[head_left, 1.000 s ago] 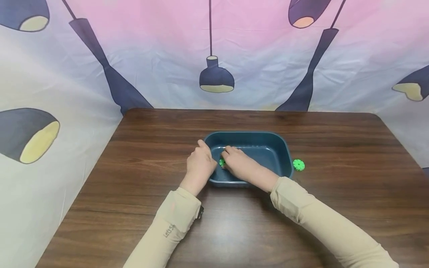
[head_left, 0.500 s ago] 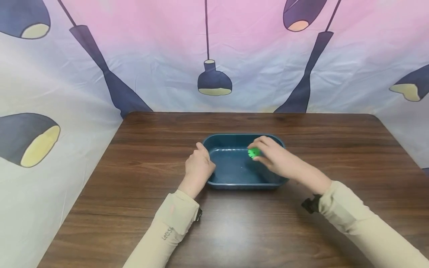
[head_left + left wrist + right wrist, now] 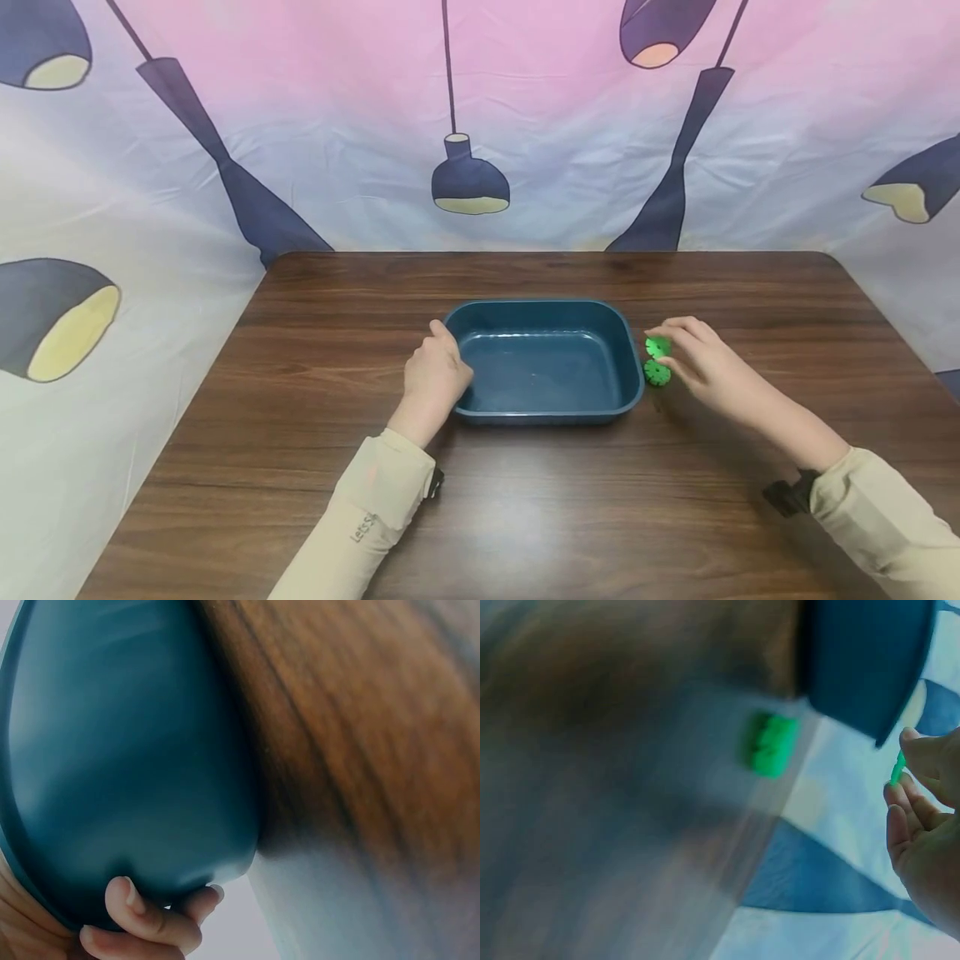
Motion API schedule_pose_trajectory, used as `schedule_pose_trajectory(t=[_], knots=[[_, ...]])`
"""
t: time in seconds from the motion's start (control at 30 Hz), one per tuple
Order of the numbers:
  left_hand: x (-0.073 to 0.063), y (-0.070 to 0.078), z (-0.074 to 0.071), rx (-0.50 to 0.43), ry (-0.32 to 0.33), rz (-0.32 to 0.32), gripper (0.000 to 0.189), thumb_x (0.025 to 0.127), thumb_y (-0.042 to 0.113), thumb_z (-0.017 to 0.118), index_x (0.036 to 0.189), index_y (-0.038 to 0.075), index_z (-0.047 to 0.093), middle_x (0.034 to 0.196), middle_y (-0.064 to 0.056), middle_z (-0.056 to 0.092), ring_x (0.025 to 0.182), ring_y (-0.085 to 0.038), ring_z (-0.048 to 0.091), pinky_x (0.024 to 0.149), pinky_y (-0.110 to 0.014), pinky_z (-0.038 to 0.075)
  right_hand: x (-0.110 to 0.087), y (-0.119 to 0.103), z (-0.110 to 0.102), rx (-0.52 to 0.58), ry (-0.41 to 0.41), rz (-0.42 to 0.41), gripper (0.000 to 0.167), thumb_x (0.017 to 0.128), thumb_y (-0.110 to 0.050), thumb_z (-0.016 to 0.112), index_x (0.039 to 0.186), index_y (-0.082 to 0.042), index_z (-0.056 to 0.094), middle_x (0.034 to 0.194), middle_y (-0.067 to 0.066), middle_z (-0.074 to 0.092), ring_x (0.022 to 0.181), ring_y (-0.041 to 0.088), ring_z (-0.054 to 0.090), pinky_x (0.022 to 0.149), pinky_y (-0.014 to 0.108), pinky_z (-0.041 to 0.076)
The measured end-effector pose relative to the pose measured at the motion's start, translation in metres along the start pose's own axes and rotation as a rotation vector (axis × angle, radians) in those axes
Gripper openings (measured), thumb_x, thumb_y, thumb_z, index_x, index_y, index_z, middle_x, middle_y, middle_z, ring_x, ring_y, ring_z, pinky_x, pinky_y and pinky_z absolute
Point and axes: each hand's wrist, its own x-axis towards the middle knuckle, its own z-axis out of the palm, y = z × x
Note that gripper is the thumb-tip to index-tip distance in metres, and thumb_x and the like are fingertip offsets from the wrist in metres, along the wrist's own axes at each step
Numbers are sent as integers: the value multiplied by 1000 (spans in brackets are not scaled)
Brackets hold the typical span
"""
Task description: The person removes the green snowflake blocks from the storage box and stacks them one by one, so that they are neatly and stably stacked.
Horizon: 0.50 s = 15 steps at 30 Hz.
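A dark blue plastic basin [image 3: 540, 367] sits on the table, its inside bare in the head view. My left hand [image 3: 437, 372] grips its left rim; in the left wrist view the curled fingers [image 3: 154, 919] press against the outer wall. Just beyond the basin's right side, my right hand [image 3: 708, 367] pinches a green notched disc [image 3: 657, 347] between thumb and fingers. On the table just nearer than that disc lies a small green stack [image 3: 657, 372], apparently of similar discs. In the right wrist view the pinched disc [image 3: 898, 768] appears edge-on, apart from the blurred stack [image 3: 774, 746].
The brown wood-grain table [image 3: 510, 500] extends around the basin on all sides. Behind it hangs a cloth backdrop [image 3: 360, 167] printed with lamps. A dark strap [image 3: 791, 493] shows at my right wrist.
My right hand has lifted the green disc from the basin's left part and carried it right, past the right rim to the green stack. My left hand stays on the left rim.
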Motion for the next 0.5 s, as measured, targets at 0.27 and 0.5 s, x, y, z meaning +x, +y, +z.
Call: schedule_pose_trajectory(t=[0.27, 0.5], knots=[[0, -2, -1, 3, 30, 11, 46, 76, 9, 59, 115, -7, 40, 84, -25, 65, 73, -35, 66, 59, -44, 51, -15, 12, 2, -15, -65, 22, 43, 75, 9, 69, 115, 1, 58, 110, 17, 53, 103, 33, 50, 79, 49, 45], [1, 0, 1, 9, 22, 7, 43, 76, 9, 60, 112, -5, 41, 79, -23, 65, 68, -33, 66, 58, -43, 52, -15, 15, 7, 19, -190, 79, 35, 81, 6, 64, 115, 1, 58, 111, 18, 53, 105, 35, 50, 82, 50, 45]])
